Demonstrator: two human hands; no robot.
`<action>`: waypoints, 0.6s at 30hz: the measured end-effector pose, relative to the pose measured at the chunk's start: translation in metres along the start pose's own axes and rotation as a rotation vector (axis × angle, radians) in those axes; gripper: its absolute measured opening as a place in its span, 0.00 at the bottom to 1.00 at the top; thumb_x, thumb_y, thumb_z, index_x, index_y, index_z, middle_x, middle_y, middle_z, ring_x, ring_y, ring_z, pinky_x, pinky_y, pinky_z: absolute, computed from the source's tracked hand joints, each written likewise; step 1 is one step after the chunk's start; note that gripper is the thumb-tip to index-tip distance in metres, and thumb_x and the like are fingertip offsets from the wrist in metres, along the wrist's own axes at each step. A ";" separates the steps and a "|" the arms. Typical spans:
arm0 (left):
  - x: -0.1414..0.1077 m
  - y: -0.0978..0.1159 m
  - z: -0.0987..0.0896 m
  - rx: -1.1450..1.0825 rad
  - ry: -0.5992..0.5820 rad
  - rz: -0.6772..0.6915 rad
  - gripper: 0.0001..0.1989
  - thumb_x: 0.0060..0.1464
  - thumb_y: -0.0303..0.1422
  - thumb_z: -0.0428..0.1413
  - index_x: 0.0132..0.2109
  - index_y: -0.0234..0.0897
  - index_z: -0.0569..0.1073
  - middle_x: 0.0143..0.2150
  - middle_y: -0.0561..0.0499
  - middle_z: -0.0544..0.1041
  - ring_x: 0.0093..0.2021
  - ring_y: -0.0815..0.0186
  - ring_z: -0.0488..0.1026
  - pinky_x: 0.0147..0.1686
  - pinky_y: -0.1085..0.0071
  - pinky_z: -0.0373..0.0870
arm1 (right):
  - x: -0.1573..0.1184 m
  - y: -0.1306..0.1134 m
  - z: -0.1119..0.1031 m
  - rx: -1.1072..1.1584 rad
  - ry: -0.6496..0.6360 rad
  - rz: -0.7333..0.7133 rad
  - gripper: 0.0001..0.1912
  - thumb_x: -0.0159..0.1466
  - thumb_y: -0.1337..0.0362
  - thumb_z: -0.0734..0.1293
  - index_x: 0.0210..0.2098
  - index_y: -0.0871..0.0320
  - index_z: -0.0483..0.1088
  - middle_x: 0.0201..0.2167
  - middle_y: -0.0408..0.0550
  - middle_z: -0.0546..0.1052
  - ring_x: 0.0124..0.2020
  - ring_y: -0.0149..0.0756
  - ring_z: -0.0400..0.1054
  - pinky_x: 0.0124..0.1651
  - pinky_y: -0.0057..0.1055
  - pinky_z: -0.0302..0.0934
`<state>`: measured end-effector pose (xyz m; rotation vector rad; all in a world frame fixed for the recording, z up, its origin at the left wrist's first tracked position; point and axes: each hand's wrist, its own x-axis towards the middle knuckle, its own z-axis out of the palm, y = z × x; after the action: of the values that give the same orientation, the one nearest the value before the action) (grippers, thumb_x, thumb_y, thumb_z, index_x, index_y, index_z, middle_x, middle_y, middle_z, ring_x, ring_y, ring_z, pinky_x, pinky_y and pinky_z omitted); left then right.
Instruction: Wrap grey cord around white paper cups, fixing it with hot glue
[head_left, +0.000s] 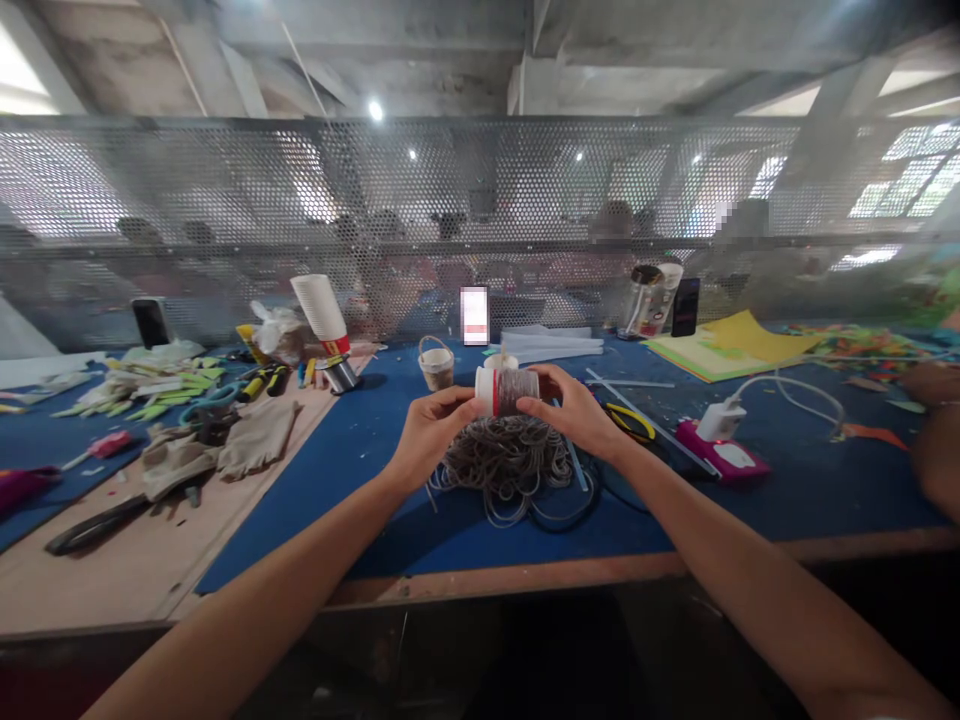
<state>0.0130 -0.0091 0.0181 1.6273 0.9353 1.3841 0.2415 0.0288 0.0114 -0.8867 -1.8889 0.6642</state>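
Observation:
Between both hands a white paper cup [486, 392] lies on its side in the air, a red band showing near one end and grey-brown cord [517, 385] wound around the rest. My left hand [441, 425] grips the cup's white end, thumb along its lower side. My right hand [576, 408] holds the cord-covered end, with fingers over the top and thumb below. Directly under the cup, a loose heap of grey cord [510, 470] spreads over the blue mat. Behind my left hand stands a small cord-wrapped basket [436, 366] with a looped handle.
Stacked paper cups [321, 308] lean at the left, near work gloves [255, 438] and scissors [97, 525]. At the right are yellow sheets [739, 345], a pink box [724, 452] with a white plug, and another person's arm [937, 440]. A perforated metal screen [525, 200] stands behind.

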 end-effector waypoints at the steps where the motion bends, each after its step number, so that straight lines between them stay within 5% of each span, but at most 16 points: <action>1: 0.000 -0.002 -0.001 -0.035 0.005 -0.007 0.13 0.54 0.39 0.62 0.41 0.34 0.81 0.37 0.48 0.81 0.37 0.66 0.74 0.40 0.71 0.70 | -0.001 -0.001 0.000 -0.016 0.017 -0.027 0.27 0.59 0.50 0.72 0.53 0.55 0.66 0.49 0.52 0.76 0.49 0.43 0.72 0.54 0.44 0.66; 13: 0.005 -0.011 -0.006 -0.154 0.030 -0.080 0.11 0.52 0.38 0.64 0.38 0.34 0.80 0.32 0.50 0.78 0.32 0.68 0.72 0.35 0.72 0.68 | -0.007 -0.010 0.003 -0.304 0.074 -0.222 0.31 0.57 0.51 0.74 0.56 0.50 0.63 0.53 0.51 0.72 0.52 0.47 0.68 0.56 0.49 0.63; 18: 0.002 -0.005 -0.001 -0.061 0.044 -0.066 0.11 0.51 0.38 0.64 0.35 0.34 0.80 0.32 0.50 0.80 0.31 0.67 0.72 0.34 0.72 0.67 | -0.008 -0.020 -0.001 -0.318 0.187 -0.323 0.15 0.69 0.56 0.64 0.54 0.48 0.67 0.52 0.48 0.73 0.55 0.43 0.67 0.58 0.46 0.61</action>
<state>0.0119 -0.0055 0.0148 1.5129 0.9545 1.3955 0.2389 0.0110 0.0230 -0.7817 -1.9361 0.0830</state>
